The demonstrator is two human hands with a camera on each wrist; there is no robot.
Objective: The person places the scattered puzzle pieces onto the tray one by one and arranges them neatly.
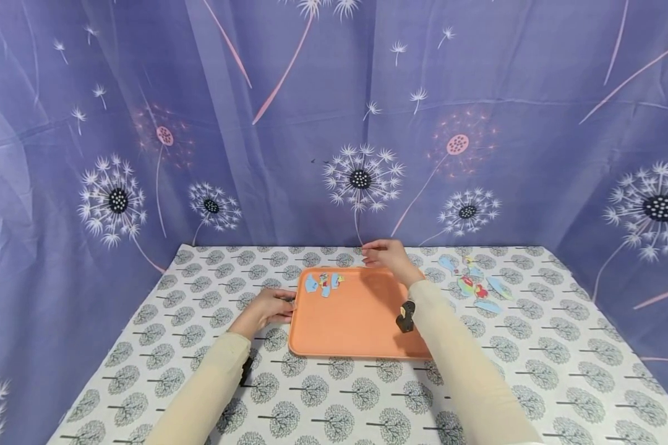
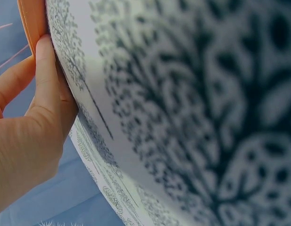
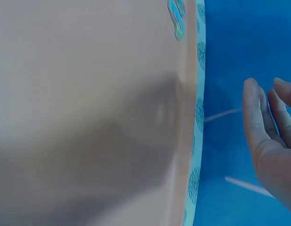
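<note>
An orange tray (image 1: 356, 315) lies on the table. At its left rim my left hand (image 1: 269, 307) grips the edge; in the left wrist view the hand (image 2: 37, 103) has its fingertips against the orange rim (image 2: 34, 21). Several small flat cut-out pieces (image 1: 325, 284), light blue with bits of red and yellow, lie in the tray's far left corner. My right hand (image 1: 386, 253) is over the tray's far edge, fingers loosely bent. The right wrist view shows that hand (image 3: 272, 127) holding nothing, apart from the tray.
More flat coloured pieces (image 1: 479, 287), blue, red and yellow, are scattered on the table right of the tray. A white cloth with tree prints (image 1: 334, 395) covers the table. Behind it hangs a purple-blue curtain (image 1: 289, 198) with dandelion prints.
</note>
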